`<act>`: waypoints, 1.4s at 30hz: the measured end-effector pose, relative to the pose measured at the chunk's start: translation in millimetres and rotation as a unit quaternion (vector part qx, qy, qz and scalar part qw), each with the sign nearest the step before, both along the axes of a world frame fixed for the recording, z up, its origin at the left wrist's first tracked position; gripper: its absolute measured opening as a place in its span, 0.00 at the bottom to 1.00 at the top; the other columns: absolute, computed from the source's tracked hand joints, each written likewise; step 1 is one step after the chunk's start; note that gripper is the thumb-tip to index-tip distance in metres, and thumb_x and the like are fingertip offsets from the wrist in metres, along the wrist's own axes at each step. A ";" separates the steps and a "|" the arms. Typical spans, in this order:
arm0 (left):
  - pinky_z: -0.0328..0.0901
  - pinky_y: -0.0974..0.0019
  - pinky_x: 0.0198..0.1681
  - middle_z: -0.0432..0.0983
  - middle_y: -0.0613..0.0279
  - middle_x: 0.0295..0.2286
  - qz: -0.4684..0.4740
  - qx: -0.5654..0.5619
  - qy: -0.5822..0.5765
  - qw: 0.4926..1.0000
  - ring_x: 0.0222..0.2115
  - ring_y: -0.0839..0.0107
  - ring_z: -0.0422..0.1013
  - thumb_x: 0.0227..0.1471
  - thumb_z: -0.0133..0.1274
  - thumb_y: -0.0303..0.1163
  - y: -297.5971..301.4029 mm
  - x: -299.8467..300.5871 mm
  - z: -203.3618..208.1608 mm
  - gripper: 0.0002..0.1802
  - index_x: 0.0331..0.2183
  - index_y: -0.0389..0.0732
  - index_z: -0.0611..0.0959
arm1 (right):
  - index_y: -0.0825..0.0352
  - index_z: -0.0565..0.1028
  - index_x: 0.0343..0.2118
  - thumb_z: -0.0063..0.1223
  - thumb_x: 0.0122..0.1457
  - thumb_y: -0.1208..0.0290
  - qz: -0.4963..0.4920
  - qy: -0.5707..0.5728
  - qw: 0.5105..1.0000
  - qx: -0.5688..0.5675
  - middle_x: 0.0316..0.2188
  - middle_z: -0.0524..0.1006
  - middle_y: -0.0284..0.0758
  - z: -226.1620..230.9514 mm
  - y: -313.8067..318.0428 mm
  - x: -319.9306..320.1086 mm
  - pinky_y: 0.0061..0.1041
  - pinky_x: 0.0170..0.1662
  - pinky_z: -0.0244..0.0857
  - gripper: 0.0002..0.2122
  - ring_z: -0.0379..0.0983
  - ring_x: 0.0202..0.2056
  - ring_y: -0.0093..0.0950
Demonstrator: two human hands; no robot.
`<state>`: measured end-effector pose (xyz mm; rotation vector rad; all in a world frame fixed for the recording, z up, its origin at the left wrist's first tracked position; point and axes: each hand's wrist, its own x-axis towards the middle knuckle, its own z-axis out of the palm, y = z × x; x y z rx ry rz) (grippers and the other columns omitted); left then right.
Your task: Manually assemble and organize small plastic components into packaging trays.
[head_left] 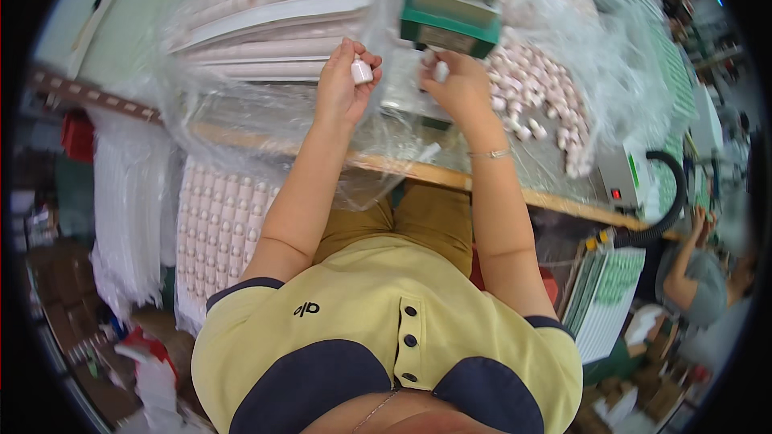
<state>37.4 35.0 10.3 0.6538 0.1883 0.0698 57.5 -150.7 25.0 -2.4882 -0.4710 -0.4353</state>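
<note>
Two bare hands at work, upper middle of frame, gap of open room between them. Left hand (344, 84): palm turned partly up, fingers curled narrow around a small white piece (362, 71), shaped like a little bottle. Right hand (464, 90): thumb and forefinger drawn close about a second white piece (441, 71), just below the green block (450, 30) of a machine; exact fingertip contact cannot be told.

Machine overhangs the right hand, so headroom there is tight; more room toward the body, down to the wooden table edge (450, 176), which bends across mid-frame. Both forearms cross this edge.

Right of the right hand: loose pile of pink-and-white pieces (527, 84), spreading near the wrist, bordered by a crumpled clear bag (635, 96). A strip of tabletop (539, 167) lies between pile and front edge. Farther right, a small box with a red display (622, 185), near the table edge, and a black hose (679, 193) beside it.

Upper left: long white trays (281, 44) stacked in plastic wrap, ends near the left hand. Lower left, below table edge: a tray of pieces (217, 225) in rows. Far right edge: another person (698, 277), well apart.
</note>
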 end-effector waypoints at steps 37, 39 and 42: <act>0.63 0.73 0.41 0.73 0.67 0.36 -0.159 0.567 -0.144 0.795 0.37 0.79 0.67 0.43 0.60 0.27 74.5 -53.4 47.5 0.21 0.43 0.43 0.76 | 0.68 0.75 0.35 0.60 0.47 0.77 -0.123 0.139 0.970 0.159 0.30 0.77 0.37 -13.3 -98.7 -79.7 0.24 0.30 0.68 0.11 0.75 0.27 0.29; 0.64 0.75 0.39 0.74 0.65 0.38 -0.192 0.501 -0.149 0.831 0.37 0.80 0.67 0.45 0.59 0.28 40.8 -57.2 22.2 0.22 0.45 0.43 0.76 | 0.68 0.76 0.39 0.59 0.49 0.78 -0.011 0.136 0.954 0.267 0.29 0.77 0.35 -2.3 -73.8 -90.8 0.18 0.33 0.69 0.13 0.75 0.29 0.22; 0.63 0.80 0.32 0.73 0.65 0.40 -0.212 0.186 -0.073 0.957 0.37 0.82 0.67 0.50 0.55 0.30 -6.8 -65.3 9.7 0.21 0.47 0.42 0.73 | 0.69 0.76 0.38 0.60 0.47 0.80 0.085 0.061 0.949 0.298 0.33 0.76 0.36 1.0 -36.8 -106.4 0.18 0.34 0.69 0.13 0.73 0.32 0.22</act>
